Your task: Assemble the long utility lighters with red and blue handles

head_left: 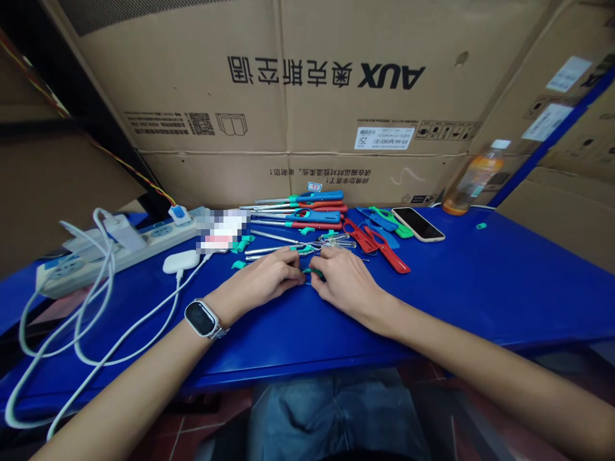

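My left hand (269,278), with a watch (200,318) on its wrist, is closed in a pinch just above the table; whatever lies between its fingertips is too small to make out. Close beside it, my right hand (348,282) is closed on a small green plastic piece (314,273), partly hidden by the fingers. Metal lighter tubes (276,250) and clear lighter fuel tanks (339,240) lie just beyond the fingertips. Behind them are several long-nosed lighters with blue handles (319,216) and red handles (331,207). Red casing halves (391,253) lie to the right.
Blue casing halves (379,219), a green one (391,221) and a phone (418,224) lie at the back right, near a drink bottle (473,179). White cables (139,330) and a power strip (158,234) occupy the left. A large cardboard box (307,141) walls off the back.
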The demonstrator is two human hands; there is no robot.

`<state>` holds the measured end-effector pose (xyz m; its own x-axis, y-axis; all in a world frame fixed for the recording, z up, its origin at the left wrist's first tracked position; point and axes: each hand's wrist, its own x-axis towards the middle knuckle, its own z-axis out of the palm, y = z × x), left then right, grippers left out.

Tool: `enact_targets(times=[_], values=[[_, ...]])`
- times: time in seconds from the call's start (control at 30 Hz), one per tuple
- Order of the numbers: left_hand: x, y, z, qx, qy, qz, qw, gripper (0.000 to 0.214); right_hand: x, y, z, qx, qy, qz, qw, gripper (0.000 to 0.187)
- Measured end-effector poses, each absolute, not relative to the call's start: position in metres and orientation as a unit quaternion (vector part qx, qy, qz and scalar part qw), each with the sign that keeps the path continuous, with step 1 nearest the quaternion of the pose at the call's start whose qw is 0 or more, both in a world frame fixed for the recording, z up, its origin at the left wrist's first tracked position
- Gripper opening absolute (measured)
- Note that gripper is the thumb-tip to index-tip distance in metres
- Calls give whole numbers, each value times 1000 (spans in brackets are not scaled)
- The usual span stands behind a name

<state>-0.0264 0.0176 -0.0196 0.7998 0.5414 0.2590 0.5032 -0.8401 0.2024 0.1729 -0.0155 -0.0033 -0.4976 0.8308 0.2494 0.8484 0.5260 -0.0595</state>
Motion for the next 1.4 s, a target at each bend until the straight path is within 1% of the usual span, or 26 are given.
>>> enact_targets(times=[0.2, 0.27, 0.37, 0.43, 0.5, 0.63, 0.83, 1.07, 1.4], values=[[-34, 18, -17, 947, 284, 146, 30, 27, 182, -9, -7, -485, -866, -40, 116, 21], [-38, 18, -16, 947, 284, 148, 34, 29, 188, -6, -8, -489, -861, -30, 136, 20], [-40, 17, -17, 948, 273, 158, 46, 30, 188, -5, -9, -471, -860, -25, 196, 18], [-40, 17, -18, 948, 266, 166, 52, 28, 183, -3, -9, -448, -868, -27, 212, 17], [-39, 18, -19, 948, 262, 172, 56, 27, 176, 0, -8, -428, -883, -24, 193, 16], [-38, 17, -20, 947, 266, 173, 55, 27, 165, 6, -7, -421, -896, -28, 140, 9], [-38, 15, -18, 944, 275, 174, 57, 28, 160, 1, -8, -435, -892, -37, 116, 14], [-37, 13, -17, 944, 274, 178, 53, 29, 162, -2, -11, -433, -892, -33, 125, 16], [-37, 15, -17, 946, 266, 175, 54, 28, 164, 16, -3, -401, -906, 26, 133, 6]])
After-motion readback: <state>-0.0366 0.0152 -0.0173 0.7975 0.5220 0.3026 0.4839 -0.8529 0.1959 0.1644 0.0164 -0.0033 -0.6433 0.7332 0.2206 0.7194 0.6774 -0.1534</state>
